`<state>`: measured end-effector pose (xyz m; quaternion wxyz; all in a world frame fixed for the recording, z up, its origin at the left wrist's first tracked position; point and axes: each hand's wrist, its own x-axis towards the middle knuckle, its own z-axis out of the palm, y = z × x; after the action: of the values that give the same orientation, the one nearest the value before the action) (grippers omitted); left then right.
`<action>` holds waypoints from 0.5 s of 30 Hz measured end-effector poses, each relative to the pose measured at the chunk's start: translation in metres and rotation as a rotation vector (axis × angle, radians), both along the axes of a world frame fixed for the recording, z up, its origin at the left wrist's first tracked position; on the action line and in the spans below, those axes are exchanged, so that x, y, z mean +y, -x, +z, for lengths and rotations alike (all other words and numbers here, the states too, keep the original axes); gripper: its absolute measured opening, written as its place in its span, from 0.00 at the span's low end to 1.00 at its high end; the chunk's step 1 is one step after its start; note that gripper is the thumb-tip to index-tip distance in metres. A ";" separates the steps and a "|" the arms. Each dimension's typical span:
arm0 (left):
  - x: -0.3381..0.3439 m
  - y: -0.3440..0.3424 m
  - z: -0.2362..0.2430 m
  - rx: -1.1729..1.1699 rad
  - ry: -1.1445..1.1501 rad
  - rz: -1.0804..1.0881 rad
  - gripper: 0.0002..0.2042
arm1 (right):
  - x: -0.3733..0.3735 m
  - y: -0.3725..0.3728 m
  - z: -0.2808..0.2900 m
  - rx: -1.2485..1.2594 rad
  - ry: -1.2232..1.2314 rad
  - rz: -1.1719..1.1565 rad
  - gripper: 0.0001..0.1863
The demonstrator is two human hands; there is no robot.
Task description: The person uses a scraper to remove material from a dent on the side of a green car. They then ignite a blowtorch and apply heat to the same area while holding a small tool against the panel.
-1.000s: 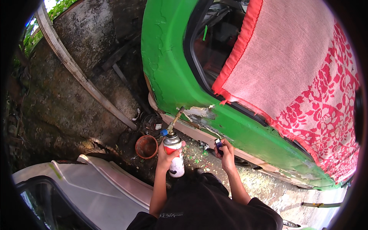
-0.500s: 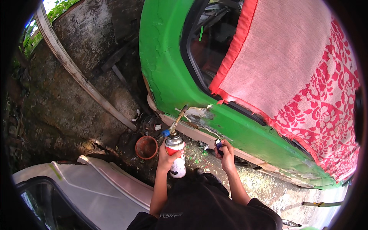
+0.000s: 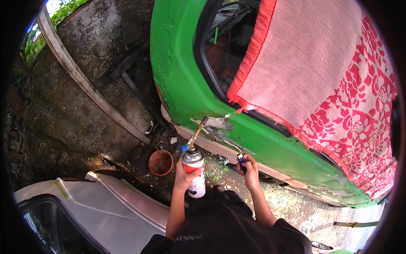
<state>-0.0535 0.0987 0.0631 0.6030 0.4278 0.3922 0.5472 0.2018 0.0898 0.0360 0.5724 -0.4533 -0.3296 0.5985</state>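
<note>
My left hand (image 3: 182, 175) is wrapped around a blow torch (image 3: 197, 186), a white and red gas canister with a silver top, a blue knob and a brass nozzle. The canister stands nearly upright. Its nozzle tip points up and right, in front of the stripped patch (image 3: 220, 124) on the green car body (image 3: 179, 91); whether they touch I cannot tell. No flame shows. To the right, my right hand (image 3: 252, 170) grips a small dark lighter (image 3: 242, 160) with a pale top, held upright and apart from the torch. Fingers partly cover the lighter.
A pink and red patterned towel (image 3: 313, 72) drapes over the green car. On the ground at left sits a reddish-brown pot (image 3: 161, 162). A pale grey car (image 3: 114, 211) stands close at lower left. Green and yellowish flakes litter the ground (image 3: 292, 211). A long curved strip (image 3: 91, 89) leans at left.
The view has shifted slightly, so the green car and towel appear a little further left. Both hands keep their holds, with the canister turned very slightly.
</note>
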 end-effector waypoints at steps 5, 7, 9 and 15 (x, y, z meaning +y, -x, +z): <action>-0.007 -0.001 0.009 -0.003 0.010 0.009 0.24 | 0.000 -0.003 -0.003 -0.001 -0.012 0.011 0.09; -0.009 -0.002 0.013 0.007 0.000 0.016 0.24 | 0.001 -0.003 -0.003 -0.015 -0.012 0.020 0.09; -0.011 -0.002 0.014 0.033 -0.017 0.029 0.24 | 0.001 -0.003 -0.004 -0.012 -0.009 0.022 0.10; -0.014 -0.003 0.014 0.043 -0.039 0.026 0.24 | 0.001 -0.003 -0.002 -0.008 -0.001 0.025 0.10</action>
<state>-0.0502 0.0851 0.0775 0.5787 0.4462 0.3999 0.5532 0.2049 0.0911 0.0337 0.5638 -0.4515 -0.3379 0.6035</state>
